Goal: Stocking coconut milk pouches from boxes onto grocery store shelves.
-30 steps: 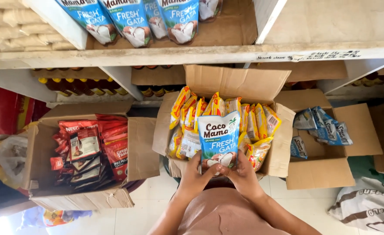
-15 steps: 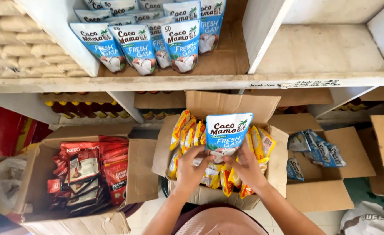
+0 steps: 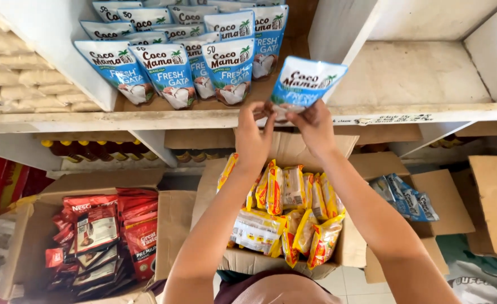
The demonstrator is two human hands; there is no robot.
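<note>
Head view: both arms reach up and forward, the left hand (image 3: 252,138) and right hand (image 3: 316,126) pinched on the lower edge of a blue-and-white pouch (image 3: 303,87), held at the front edge of the shelf (image 3: 164,118) beside matching pouches (image 3: 186,62), above an open cardboard box (image 3: 285,219).

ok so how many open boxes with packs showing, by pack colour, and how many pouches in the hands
box of red packs: 1
box of yellow packs: 1
box of blue packs: 1
blue pouch, held by left hand and right hand: 1
total: 4
</note>
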